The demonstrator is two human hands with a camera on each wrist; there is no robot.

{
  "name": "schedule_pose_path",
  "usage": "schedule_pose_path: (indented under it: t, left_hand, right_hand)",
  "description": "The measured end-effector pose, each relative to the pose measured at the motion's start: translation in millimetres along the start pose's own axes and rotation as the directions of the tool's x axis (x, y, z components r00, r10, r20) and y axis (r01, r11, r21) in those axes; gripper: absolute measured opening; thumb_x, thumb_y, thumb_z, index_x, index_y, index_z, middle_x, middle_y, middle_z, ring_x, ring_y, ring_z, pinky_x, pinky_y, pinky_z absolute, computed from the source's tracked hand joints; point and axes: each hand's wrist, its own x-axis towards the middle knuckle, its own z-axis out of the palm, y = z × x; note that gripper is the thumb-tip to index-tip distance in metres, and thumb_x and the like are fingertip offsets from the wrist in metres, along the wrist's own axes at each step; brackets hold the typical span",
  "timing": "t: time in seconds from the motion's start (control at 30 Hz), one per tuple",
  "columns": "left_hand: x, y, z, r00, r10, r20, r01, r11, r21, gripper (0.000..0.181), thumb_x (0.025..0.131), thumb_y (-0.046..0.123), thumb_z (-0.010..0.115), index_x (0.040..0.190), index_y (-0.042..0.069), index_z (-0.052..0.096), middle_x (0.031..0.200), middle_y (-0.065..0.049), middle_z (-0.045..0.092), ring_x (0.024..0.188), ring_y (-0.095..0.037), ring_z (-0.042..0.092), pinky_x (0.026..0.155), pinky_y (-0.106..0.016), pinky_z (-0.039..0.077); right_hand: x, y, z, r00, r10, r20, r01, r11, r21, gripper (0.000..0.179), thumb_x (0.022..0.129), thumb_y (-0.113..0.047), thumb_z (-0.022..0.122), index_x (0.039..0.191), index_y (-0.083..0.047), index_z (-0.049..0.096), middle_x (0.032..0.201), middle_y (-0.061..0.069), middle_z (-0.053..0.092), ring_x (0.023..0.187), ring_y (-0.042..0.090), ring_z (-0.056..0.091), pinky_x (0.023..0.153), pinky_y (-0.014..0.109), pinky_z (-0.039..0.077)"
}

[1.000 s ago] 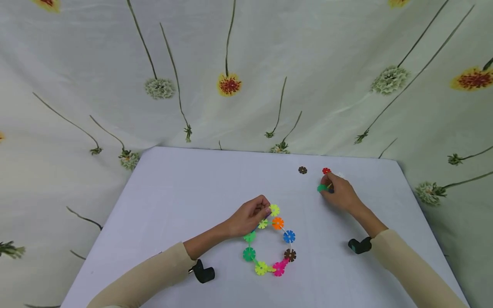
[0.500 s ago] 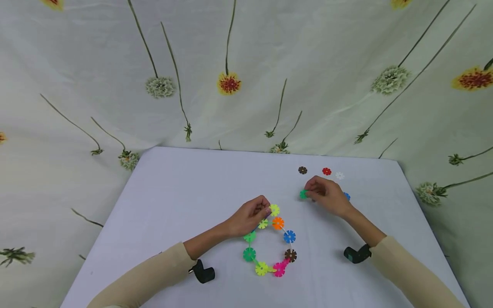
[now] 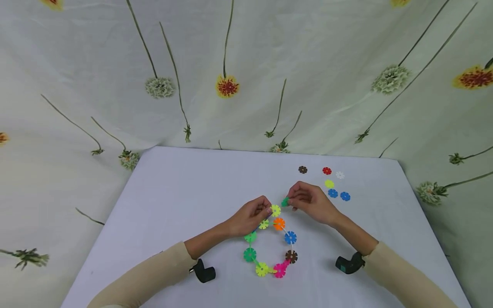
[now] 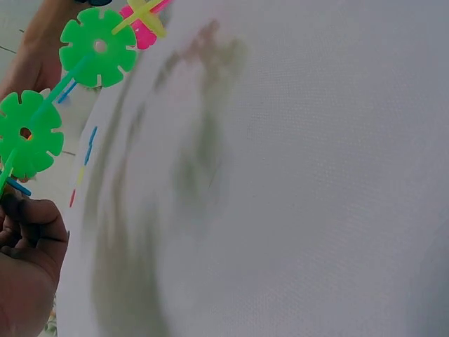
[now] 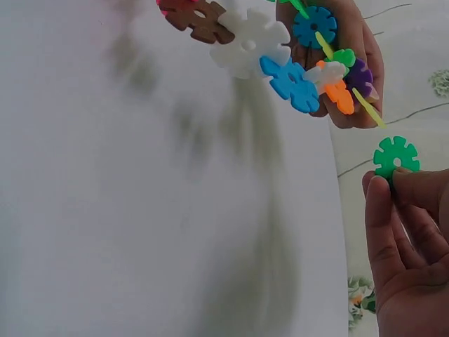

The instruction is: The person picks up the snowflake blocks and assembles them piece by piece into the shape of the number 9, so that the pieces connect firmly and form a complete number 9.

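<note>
My left hand (image 3: pixel 250 217) pinches the top end of a ring of interlocking flower discs, held up over the table. Its linked discs include a yellow disc (image 3: pixel 275 210), an orange disc (image 3: pixel 279 223), a blue disc (image 3: pixel 290 237), a brown disc (image 3: pixel 291 256) and a pink disc (image 3: pixel 280 270). A purple disc (image 5: pixel 359 77) shows at the left fingers in the right wrist view. My right hand (image 3: pixel 313 203) pinches a single green disc (image 5: pixel 396 156) between thumb and fingers, just right of the yellow disc and apart from it.
Loose discs lie at the back right of the white table (image 3: pixel 192 179): a brown one (image 3: pixel 303 170), a red one (image 3: pixel 327 170), a white one (image 3: pixel 340 175), a yellow one (image 3: pixel 329 184) and two blue ones (image 3: pixel 345 196). A flowered cloth (image 3: pixel 246 115) hangs behind.
My right hand has brought the green disc left from the loose discs to near the ring, uncovering the yellow and blue loose ones. The left hand stays almost still with the ring.
</note>
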Motion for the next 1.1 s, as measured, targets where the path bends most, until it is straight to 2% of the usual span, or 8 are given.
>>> schedule_pose_path:
  t: [0.17,0.37,0.43,0.53,0.67,0.83,1.1]
  left_hand:
    - [0.0,0.2,-0.1,1.0,0.001,0.01,-0.001,1.0,-0.018,0.019,0.114,0.019,0.053,0.118,0.002,0.058,0.1,-0.013,0.062,0.08,-0.009,0.055,0.074,-0.017,0.048]
    - [-0.5,1.2,-0.5,1.0,-0.005,0.016,0.005,1.0,-0.03,0.02,0.114,0.019,0.052,0.118,0.0,0.058,0.102,-0.021,0.063,0.079,-0.01,0.055,0.073,-0.017,0.047]
    - [-1.1,0.5,0.0,1.0,-0.005,0.015,0.005,0.999,-0.032,0.02,0.114,0.018,0.052,0.117,0.0,0.058,0.102,-0.02,0.064,0.079,-0.01,0.055,0.072,-0.017,0.047]
    - [-2.5,-1.4,1.4,1.0,-0.005,0.012,0.006,1.0,-0.027,0.019,0.114,0.019,0.052,0.117,0.001,0.058,0.1,-0.015,0.064,0.078,-0.009,0.055,0.073,-0.017,0.047]
    - [-3.5,-4.9,2.8,1.0,0.003,0.011,-0.003,1.0,-0.013,0.018,0.115,0.019,0.051,0.116,0.003,0.058,0.097,-0.009,0.062,0.076,-0.006,0.053,0.072,-0.017,0.046]
    - [-4.1,-5.3,3.4,1.0,0.008,0.013,-0.008,1.0,-0.006,0.017,0.115,0.019,0.051,0.115,0.003,0.058,0.095,-0.007,0.062,0.074,-0.005,0.052,0.07,-0.017,0.046]
    - [-7.9,-5.6,4.8,1.0,0.017,0.026,-0.017,1.0,0.021,0.017,0.114,0.018,0.053,0.115,0.002,0.059,0.094,-0.011,0.064,0.075,-0.007,0.054,0.07,-0.017,0.046]
  right_hand:
    - [0.1,-0.9,6.6,1.0,-0.025,0.015,0.025,1.0,0.009,0.014,0.101,-0.001,0.07,0.115,-0.001,0.066,0.107,0.022,0.073,0.094,0.045,0.073,0.083,0.027,0.065]
    - [-0.7,-5.3,11.5,1.0,-0.022,-0.007,0.022,0.999,-0.037,0.013,0.1,-0.001,0.072,0.113,-0.006,0.07,0.106,0.016,0.075,0.097,0.047,0.073,0.083,0.029,0.066]
    - [-1.1,-6.4,13.6,0.999,-0.026,-0.022,0.025,0.998,-0.065,0.014,0.1,-0.001,0.072,0.112,-0.008,0.071,0.105,0.014,0.076,0.096,0.042,0.075,0.083,0.029,0.066]
    - [-2.2,-7.1,16.6,0.998,-0.035,-0.047,0.029,0.992,-0.123,0.015,0.099,-0.002,0.073,0.111,-0.011,0.073,0.104,0.008,0.078,0.091,0.027,0.078,0.082,0.028,0.065]
    - [-4.1,-6.7,17.4,0.996,-0.086,-0.037,0.077,0.98,-0.183,0.016,0.099,-0.001,0.073,0.111,-0.011,0.075,0.102,0.009,0.08,0.087,0.015,0.078,0.082,0.025,0.064]
    - [-6.0,-4.5,17.3,0.988,-0.152,-0.006,0.147,0.964,-0.223,0.017,0.098,0.002,0.072,0.111,-0.009,0.075,0.102,0.015,0.079,0.086,0.021,0.078,0.086,0.021,0.063]
    - [-13.0,3.8,24.8,0.985,-0.17,-0.004,0.167,0.973,-0.156,0.015,0.1,0.001,0.072,0.112,-0.007,0.075,0.103,0.013,0.079,0.087,0.028,0.08,0.085,0.022,0.063]
